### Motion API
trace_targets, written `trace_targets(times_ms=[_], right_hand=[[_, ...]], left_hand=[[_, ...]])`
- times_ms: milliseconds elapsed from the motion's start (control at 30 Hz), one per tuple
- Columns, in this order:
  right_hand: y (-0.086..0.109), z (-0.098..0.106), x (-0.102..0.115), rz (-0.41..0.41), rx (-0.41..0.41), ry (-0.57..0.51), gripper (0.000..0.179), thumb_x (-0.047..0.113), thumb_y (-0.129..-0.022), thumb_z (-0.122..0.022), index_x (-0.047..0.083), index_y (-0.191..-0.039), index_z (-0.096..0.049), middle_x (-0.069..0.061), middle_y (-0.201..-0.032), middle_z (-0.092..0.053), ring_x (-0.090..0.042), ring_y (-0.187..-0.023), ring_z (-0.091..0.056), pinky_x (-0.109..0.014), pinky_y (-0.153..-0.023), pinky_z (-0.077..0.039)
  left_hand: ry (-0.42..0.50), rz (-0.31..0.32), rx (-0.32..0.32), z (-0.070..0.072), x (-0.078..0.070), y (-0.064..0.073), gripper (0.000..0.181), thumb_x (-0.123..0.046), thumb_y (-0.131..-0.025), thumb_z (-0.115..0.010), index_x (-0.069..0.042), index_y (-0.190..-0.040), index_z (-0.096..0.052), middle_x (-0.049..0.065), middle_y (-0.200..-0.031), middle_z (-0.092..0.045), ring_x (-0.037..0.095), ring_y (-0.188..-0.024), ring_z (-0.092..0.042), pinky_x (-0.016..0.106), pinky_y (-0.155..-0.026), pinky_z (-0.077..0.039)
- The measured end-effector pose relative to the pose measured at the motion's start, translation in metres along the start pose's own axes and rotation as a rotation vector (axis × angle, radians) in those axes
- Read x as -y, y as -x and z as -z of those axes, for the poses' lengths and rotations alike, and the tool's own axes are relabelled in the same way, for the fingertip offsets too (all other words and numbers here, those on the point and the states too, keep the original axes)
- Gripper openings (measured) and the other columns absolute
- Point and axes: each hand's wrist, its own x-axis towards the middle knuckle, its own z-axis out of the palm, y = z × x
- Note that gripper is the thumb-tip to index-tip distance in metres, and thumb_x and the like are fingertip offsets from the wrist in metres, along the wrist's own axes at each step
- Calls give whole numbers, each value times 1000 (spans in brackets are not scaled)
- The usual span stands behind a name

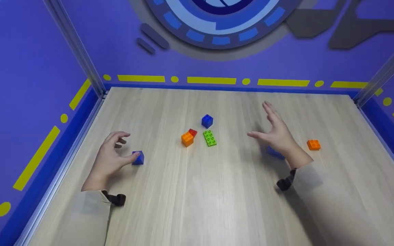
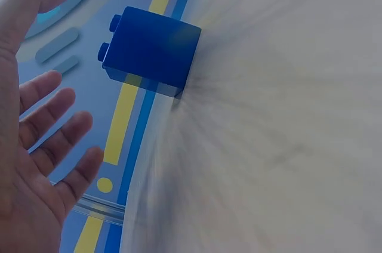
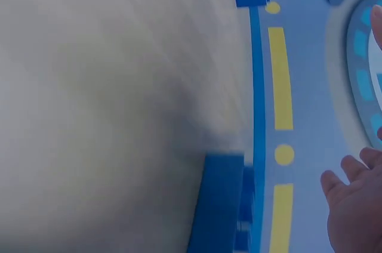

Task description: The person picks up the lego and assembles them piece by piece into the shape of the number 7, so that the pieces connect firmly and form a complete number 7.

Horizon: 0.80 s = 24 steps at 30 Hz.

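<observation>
Enclosing the pale wood-grain tabletop (image 1: 197, 205) are purple walls (image 1: 19, 61) striped with yellow dashes. The right hand (image 1: 274, 133) hovers, fingers spread, above a partly hidden blue plastic brick (image 1: 274, 153); the left hand (image 1: 110, 157), fingers loosely open, thumb-touches a small blue plastic cube brick (image 1: 138, 158).

Seven bricks are counted on the worktop (image 1: 217, 191). Three are blue: one small blue brick (image 1: 138, 158) at the left, one blue brick (image 1: 207, 121) at the centre back, and one long blue brick (image 1: 274, 153) partly hidden under the right hand. Two are orange: one orange brick (image 1: 187, 139) at the centre, another orange brick (image 1: 313, 145) at the right. One red brick (image 1: 192, 132) and one green brick (image 1: 209, 138) are seen
</observation>
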Motion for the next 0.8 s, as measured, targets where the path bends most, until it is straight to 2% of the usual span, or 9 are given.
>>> trace_targets(times_ms=[233,367,433,533,667,800], right_hand=[[-24,-37,17,-59,46,-92,118,33,-95,-94,19,-183,-16,-12,-192,-14,-44,-176,-22,-61,-142,-24],[-36,-54,24,-122,74,-172,114,35,-97,-92,30,-183,-17,-10,-192,-17,-46,-176,-23,-61,-142,-25],[-42,-62,26,-142,89,-218,114,34,-98,-92,31,-183,-17,-8,-192,-15,-45,-176,-20,-61,-142,-24],[-52,-72,28,-143,101,-257,114,30,-97,-93,27,-183,-18,-10,-192,-16,-46,-176,-19,-60,-142,-24],[-65,-84,34,-121,113,-265,114,30,-96,-93,21,-183,-20,-16,-190,-21,-50,-173,-27,-63,-140,-29],[-75,-95,38,-141,144,-252,112,33,-96,-93,21,-182,-22,-18,-188,-26,-51,-168,-37,-65,-137,-34]], left_hand=[[2,39,59,-2,5,4,70,-16,-85,-101,-1,-145,-67,18,-145,-66,36,-125,-67,58,-111,-55],[-4,47,84,-1,6,4,68,-17,-84,-101,-3,-142,-68,18,-141,-68,41,-125,-69,60,-112,-55],[0,49,90,-1,6,5,67,-16,-83,-101,-3,-140,-68,18,-140,-69,42,-125,-69,61,-113,-55],[9,60,98,-1,7,7,65,-16,-83,-102,-3,-138,-69,18,-138,-70,41,-127,-69,60,-114,-55],[24,83,107,-2,9,8,63,-16,-84,-101,-3,-137,-70,18,-138,-71,38,-128,-70,59,-116,-55],[51,111,117,-3,12,9,61,-14,-86,-100,-2,-138,-71,18,-136,-74,36,-126,-72,57,-116,-56]])
